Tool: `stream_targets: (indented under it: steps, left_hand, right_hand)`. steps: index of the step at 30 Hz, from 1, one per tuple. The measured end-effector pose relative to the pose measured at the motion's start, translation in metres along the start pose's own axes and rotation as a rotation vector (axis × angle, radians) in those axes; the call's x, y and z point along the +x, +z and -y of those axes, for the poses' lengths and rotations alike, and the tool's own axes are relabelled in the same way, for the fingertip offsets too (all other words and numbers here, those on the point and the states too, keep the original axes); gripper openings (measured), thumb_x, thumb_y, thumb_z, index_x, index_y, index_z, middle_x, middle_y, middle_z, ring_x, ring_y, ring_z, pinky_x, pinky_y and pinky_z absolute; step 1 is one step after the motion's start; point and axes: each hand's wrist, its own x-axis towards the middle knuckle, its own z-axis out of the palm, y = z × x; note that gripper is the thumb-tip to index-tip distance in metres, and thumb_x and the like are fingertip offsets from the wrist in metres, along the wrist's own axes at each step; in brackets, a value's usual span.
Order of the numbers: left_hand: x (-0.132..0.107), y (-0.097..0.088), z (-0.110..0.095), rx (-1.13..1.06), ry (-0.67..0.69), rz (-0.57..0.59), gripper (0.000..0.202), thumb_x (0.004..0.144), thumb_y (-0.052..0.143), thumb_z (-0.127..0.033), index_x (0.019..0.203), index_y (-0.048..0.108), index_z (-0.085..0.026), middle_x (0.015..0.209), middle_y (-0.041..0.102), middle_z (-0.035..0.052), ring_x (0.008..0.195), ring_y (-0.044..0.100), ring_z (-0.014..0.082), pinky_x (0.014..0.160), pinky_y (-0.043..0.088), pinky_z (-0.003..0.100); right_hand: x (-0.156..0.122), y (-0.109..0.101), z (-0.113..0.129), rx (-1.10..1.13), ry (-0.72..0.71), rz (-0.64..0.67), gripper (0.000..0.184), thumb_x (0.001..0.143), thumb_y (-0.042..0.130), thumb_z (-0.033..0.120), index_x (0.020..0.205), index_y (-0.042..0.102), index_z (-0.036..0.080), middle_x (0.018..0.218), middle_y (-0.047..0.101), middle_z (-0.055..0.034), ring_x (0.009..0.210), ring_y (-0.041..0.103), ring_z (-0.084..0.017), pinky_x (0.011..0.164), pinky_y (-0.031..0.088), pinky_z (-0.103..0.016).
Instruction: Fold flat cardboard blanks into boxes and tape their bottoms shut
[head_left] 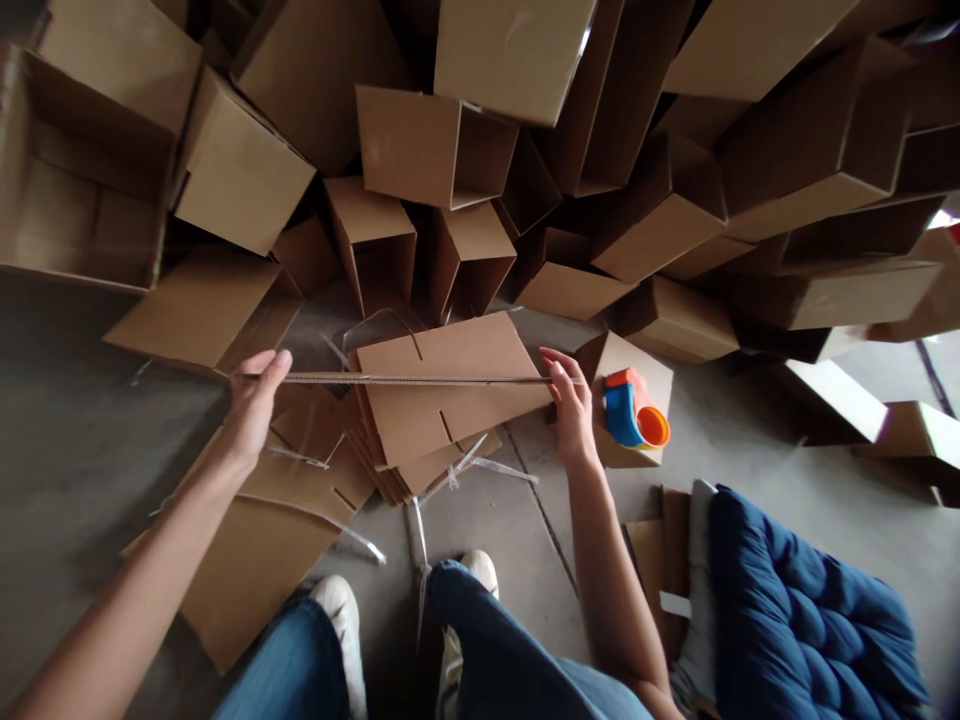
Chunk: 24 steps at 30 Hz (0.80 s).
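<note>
A flat, unfolded cardboard sheet (420, 379) is held edge-on between my two hands, so it shows as a thin line. My left hand (253, 400) grips its left end with fingers closed. My right hand (570, 400) pinches its right end. Under it lies a stack of flat cardboard blanks (435, 410) with slots, on the concrete floor. More flat blanks (262, 540) lie at the lower left. An orange and blue tape dispenser (634, 412) rests on a small box (626, 365) just right of my right hand.
A big heap of assembled cardboard boxes (480, 150) fills the whole far side. Loose plastic strapping (480, 465) lies on the floor near my feet. A dark blue cushion (802, 610) sits at the lower right. My legs in jeans and white shoes (341, 610) are at the bottom.
</note>
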Motion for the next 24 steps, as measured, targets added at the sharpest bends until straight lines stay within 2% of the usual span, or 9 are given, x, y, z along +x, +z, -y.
stream_targets:
  steps: [2, 6, 12, 19, 24]
  left_hand:
    - [-0.005, 0.005, -0.005, -0.064, -0.065, -0.027, 0.066, 0.076, 0.076, -0.069, 0.120, 0.059, -0.022, 0.147, 0.058, 0.0137, 0.150, 0.043, 0.0334, 0.130, 0.027, 0.053]
    - [-0.012, 0.010, -0.013, -0.111, -0.081, 0.037, 0.082, 0.069, 0.083, -0.063, 0.133, 0.053, -0.021, 0.158, 0.052, 0.0205, 0.154, 0.040, 0.0348, 0.131, 0.025, 0.052]
    - [-0.014, 0.009, -0.016, -0.135, -0.068, 0.090, 0.090, 0.063, 0.090, -0.060, 0.136, 0.050, -0.024, 0.160, 0.051, 0.0210, 0.156, 0.037, 0.0365, 0.129, 0.028, 0.056]
    - [-0.015, 0.008, -0.023, -0.140, -0.066, 0.144, 0.106, 0.058, 0.091, -0.067, 0.141, 0.046, -0.019, 0.161, 0.049, 0.0270, 0.158, 0.034, 0.0380, 0.131, 0.023, 0.058]
    - [-0.014, 0.007, -0.025, -0.140, -0.061, 0.157, 0.119, 0.050, 0.093, -0.071, 0.143, 0.044, -0.016, 0.162, 0.045, 0.0310, 0.158, 0.034, 0.0387, 0.131, 0.018, 0.059]
  right_hand:
    - [0.000, -0.001, 0.001, 0.023, 0.000, 0.062, 0.047, 0.088, 0.064, 0.059, 0.126, 0.066, 0.032, 0.144, 0.065, -0.0051, 0.140, 0.055, -0.028, 0.114, 0.043, -0.049]
    - [0.000, -0.003, -0.001, 0.090, -0.001, 0.118, 0.057, 0.084, 0.072, 0.056, 0.134, 0.061, 0.031, 0.147, 0.065, -0.0082, 0.143, 0.055, -0.028, 0.119, 0.040, -0.050]
    - [0.001, 0.000, -0.001, 0.080, 0.010, 0.079, 0.052, 0.082, 0.073, 0.057, 0.125, 0.064, 0.028, 0.135, 0.073, -0.0091, 0.132, 0.063, -0.028, 0.113, 0.046, -0.050]
    - [-0.002, 0.004, 0.007, 0.077, 0.007, 0.034, 0.048, 0.081, 0.076, 0.055, 0.117, 0.068, 0.025, 0.124, 0.077, -0.0091, 0.127, 0.065, -0.028, 0.109, 0.048, -0.048]
    - [-0.005, 0.005, 0.014, 0.084, 0.020, 0.030, 0.042, 0.080, 0.077, 0.053, 0.115, 0.074, 0.029, 0.123, 0.079, -0.0068, 0.128, 0.066, -0.028, 0.110, 0.048, -0.047]
